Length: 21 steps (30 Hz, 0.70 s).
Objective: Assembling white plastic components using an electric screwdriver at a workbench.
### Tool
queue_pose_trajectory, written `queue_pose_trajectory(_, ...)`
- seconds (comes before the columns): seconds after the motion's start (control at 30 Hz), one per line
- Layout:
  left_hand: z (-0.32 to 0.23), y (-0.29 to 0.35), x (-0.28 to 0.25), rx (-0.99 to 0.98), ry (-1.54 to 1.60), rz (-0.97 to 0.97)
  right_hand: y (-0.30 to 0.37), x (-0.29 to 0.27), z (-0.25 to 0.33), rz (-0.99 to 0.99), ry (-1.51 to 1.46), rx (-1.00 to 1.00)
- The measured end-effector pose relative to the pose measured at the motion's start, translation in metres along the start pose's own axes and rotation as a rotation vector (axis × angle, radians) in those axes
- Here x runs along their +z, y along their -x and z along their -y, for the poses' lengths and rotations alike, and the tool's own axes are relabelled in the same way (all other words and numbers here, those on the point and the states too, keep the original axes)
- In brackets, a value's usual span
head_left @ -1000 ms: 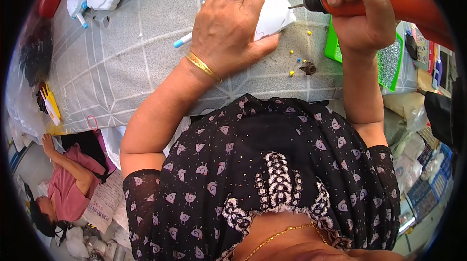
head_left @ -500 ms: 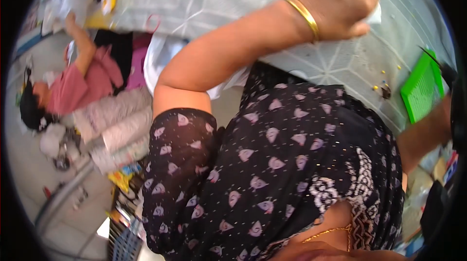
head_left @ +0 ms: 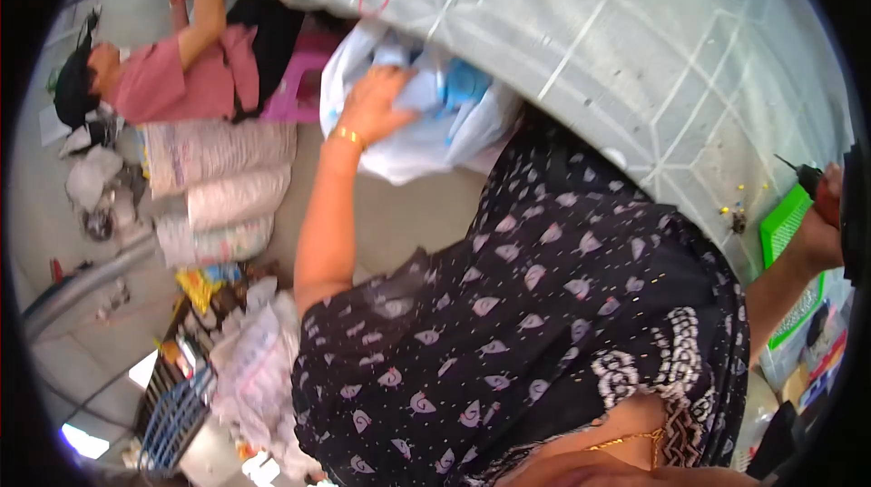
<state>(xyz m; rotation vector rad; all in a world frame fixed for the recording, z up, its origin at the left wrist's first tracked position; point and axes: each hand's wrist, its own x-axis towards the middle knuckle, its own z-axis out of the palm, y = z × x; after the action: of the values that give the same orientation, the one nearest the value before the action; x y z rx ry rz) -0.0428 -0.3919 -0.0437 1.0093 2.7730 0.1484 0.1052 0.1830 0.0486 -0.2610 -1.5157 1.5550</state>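
Observation:
My left hand (head_left: 375,108), with a gold bangle at the wrist, is over the mouth of a white plastic bag (head_left: 386,160). Its fingers are spread, and I see nothing gripped in them. White and blue pieces (head_left: 465,83) lie inside the bag, too blurred to name. At the far right edge, my right hand (head_left: 821,219) is closed around something dark, partly cut off by the black rim of the picture. A thin dark tip (head_left: 787,163) points out near that hand. Beside it lies a green perforated tray (head_left: 782,228).
A grey patterned tabletop (head_left: 581,42) spans the top, with small yellow bits (head_left: 737,210) near the tray. On the left, another person (head_left: 177,78) in a pink top works by a purple stool (head_left: 299,88). Stacked sacks (head_left: 222,160) and a blue basket (head_left: 177,414) stand on the floor.
My left hand has left the tabletop, where it was closed near a white piece, and come down to the bag with fingers spread. My right hand has come into view. The view has shifted.

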Motion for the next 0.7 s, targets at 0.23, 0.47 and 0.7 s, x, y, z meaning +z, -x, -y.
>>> queue_pose_trajectory(0.23,-0.062,-0.121,-0.115,0.132,0.294,-0.407,-0.004,-0.068,-0.004,0.154,-0.272,0.049)
queue_pose_trajectory(0.47,-0.11,-0.323,-0.125,0.502,0.051,-0.476,0.019,-0.086,0.027,0.027,-0.237,0.037)
queue_pose_trajectory(0.7,-0.099,-0.406,-0.129,0.605,-0.259,-0.029,0.012,-0.123,0.067,-0.027,-0.155,-0.098)
